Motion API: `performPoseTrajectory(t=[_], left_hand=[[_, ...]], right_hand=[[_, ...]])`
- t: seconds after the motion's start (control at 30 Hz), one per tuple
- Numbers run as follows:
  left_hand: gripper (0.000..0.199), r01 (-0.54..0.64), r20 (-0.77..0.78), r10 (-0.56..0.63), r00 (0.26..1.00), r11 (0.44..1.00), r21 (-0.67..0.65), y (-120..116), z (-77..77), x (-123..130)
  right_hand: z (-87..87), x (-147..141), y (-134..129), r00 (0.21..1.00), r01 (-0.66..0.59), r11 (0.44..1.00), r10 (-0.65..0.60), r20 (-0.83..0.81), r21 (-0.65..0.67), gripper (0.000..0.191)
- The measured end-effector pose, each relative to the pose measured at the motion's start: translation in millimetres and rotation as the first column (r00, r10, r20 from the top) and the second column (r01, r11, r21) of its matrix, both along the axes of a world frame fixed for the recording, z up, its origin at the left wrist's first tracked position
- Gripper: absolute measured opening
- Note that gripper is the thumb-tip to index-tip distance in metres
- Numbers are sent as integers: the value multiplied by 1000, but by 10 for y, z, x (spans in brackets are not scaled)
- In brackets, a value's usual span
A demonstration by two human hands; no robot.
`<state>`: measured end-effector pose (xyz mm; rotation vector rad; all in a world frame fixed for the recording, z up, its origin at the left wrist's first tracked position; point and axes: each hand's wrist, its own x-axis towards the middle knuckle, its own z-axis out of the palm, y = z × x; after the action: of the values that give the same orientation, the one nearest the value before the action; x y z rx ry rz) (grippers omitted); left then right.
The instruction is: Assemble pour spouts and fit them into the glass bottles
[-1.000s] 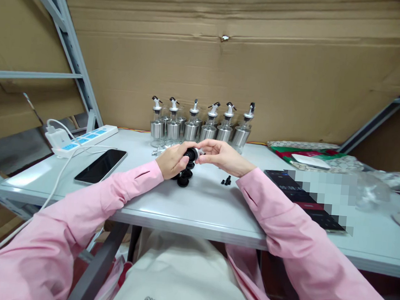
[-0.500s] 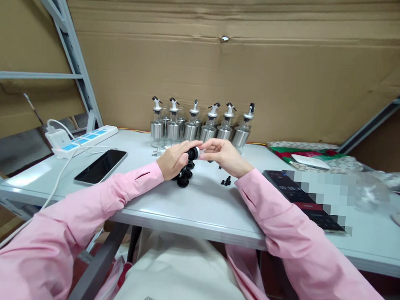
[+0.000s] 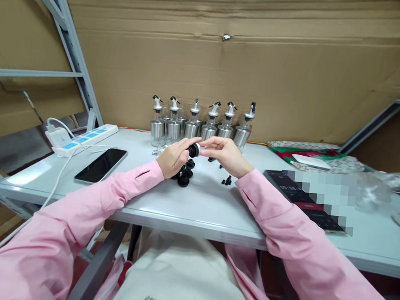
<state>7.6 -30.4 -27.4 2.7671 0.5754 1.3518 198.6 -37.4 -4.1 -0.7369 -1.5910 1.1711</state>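
Between my hands, above the table, is a pour spout (image 3: 194,150) with a black ribbed stopper and a pale collar. My left hand (image 3: 174,158) is closed around its black stopper end. From the other side my right hand (image 3: 227,155) pinches the spout's pale end with thumb and fingertips; the part inside the pinch is mostly hidden. Several black stoppers (image 3: 183,180) lie on the table under my left hand, partly covered by it. A few small black pieces (image 3: 227,181) lie below my right hand.
Several steel-and-glass oil bottles (image 3: 192,130) with spouts stand at the back. A phone (image 3: 101,165) and a power strip (image 3: 88,140) lie left. To the right are a larger dark device (image 3: 287,189), a patterned cloth (image 3: 344,163) and clear plastic (image 3: 373,191). Cardboard (image 3: 226,78) rises behind the table.
Both hands keep their hold on the pour spout and have shifted only very slightly. The view has moved a touch. The things on the table stay where they were.
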Motion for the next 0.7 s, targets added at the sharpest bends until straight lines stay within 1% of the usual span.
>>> performPoseTrajectory(t=[0.1,0.17,0.37,0.43,0.5,0.6,0.63,0.7], left_hand=[[50,26,-55,-25,998,999,25,17,-25,-7],[50,28,-76,-26,997,999,26,21,-33,-9],[48,-6,-48,10,999,997,78,13,-13,-3],[48,-24,-54,30,998,995,92,15,-19,-2],[48,-38,-51,43,998,995,91,22,-38,-2],[47,-51,-43,53,998,997,51,33,-71,-6],[47,-51,-43,53,998,998,36,35,-78,-6],[46,-47,-42,48,998,999,21,32,-81,-4]], right_hand=[[-7,8,10,999,-41,999,40,-27,-33,24],[-5,5,5,999,-49,998,48,-14,-42,24],[25,-4,-20,999,-32,999,32,36,8,17],[37,-1,-32,997,-59,998,59,41,-2,15],[48,0,-48,991,-128,991,130,43,-42,19],[51,-8,-71,973,-214,973,220,67,-85,38],[50,-11,-75,971,-219,972,226,81,-82,42],[45,-17,-77,972,-206,977,212,105,-61,44]])
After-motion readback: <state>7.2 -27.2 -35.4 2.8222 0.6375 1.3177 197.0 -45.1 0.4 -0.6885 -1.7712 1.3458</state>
